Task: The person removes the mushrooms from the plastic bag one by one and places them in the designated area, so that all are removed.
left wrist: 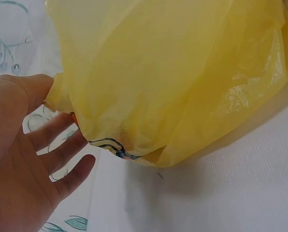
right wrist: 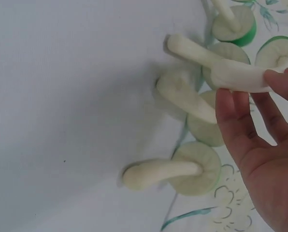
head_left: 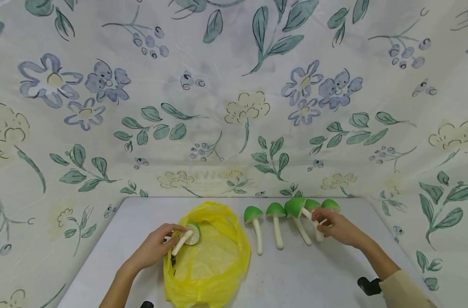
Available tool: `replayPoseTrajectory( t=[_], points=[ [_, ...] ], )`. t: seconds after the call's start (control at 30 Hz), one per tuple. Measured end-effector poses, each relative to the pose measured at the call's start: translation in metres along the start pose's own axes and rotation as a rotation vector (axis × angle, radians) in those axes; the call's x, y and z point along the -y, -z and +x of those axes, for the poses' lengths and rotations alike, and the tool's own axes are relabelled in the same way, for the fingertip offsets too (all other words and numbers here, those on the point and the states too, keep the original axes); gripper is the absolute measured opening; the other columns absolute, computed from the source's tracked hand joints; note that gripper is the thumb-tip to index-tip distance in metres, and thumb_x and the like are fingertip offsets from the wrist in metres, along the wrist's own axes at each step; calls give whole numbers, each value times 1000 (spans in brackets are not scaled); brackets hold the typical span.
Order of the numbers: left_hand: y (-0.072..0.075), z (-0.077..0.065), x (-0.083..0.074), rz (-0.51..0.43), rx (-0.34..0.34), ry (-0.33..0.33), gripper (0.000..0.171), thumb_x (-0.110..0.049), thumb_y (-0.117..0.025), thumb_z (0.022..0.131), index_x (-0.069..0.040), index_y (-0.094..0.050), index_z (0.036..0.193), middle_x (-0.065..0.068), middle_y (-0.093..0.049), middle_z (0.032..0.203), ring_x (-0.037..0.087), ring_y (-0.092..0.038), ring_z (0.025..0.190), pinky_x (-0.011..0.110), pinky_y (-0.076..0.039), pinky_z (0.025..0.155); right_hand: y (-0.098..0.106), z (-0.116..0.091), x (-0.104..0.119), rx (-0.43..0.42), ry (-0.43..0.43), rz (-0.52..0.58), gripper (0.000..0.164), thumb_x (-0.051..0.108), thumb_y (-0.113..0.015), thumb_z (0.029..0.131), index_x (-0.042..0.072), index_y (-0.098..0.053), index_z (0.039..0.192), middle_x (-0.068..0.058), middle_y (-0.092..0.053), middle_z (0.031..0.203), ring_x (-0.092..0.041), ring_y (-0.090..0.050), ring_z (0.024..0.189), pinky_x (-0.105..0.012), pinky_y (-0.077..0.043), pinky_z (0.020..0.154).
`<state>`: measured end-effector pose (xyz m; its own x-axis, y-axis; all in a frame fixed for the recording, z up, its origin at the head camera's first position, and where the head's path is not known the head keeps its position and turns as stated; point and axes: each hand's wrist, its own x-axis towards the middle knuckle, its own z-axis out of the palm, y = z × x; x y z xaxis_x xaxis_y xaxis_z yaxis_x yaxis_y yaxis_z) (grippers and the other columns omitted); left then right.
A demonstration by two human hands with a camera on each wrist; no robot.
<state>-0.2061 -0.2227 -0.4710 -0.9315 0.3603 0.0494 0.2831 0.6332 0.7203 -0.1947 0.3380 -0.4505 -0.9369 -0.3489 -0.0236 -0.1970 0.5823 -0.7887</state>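
Note:
My left hand (head_left: 155, 246) pinches the left rim of a yellow plastic bag (head_left: 243, 252), thumb against fingers in the left wrist view. Inside the bag's opening, close to those fingertips, lies a toy mushroom with a green cap (head_left: 194, 234) and white stem. My right hand (head_left: 338, 227) holds another green-capped mushroom (head_left: 294, 208) by its stem, pinched between thumb and fingers. In the right wrist view its pale stem (right wrist: 240, 75) shows at the fingertips, raised above several mushrooms lying behind it.
Along the table's back edge lie several more green-capped mushrooms, among them one near the bag (head_left: 253, 214) and one beside it (head_left: 275, 210). The white table (head_left: 288, 278) meets a floral-patterned sheet (head_left: 234, 141) at its back and sides.

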Motion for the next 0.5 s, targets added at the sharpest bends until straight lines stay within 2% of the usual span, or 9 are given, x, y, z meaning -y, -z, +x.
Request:
replayPoseTrajectory(
  t=[0.27,0.5],
  points=[
    [0,-1,-1,5,-5,4,28,-8,-57,102,-18,-66,126,8,-61,127,24,-57,109,42,-50,88,12,-5,-9,-55,-21,-5,25,8,-60,99,3,-55,123,-17,-56,125,-31,-60,108,-35,-57,73],
    [0,-1,0,-1,-3,25,28,-9,-57,102,-19,-66,126,8,-61,126,24,-58,107,38,-51,84,22,-10,-17,-84,-49,6,29,10,-60,100,2,-54,127,-22,-55,131,-36,-59,115,-33,-57,74]
  ],
)
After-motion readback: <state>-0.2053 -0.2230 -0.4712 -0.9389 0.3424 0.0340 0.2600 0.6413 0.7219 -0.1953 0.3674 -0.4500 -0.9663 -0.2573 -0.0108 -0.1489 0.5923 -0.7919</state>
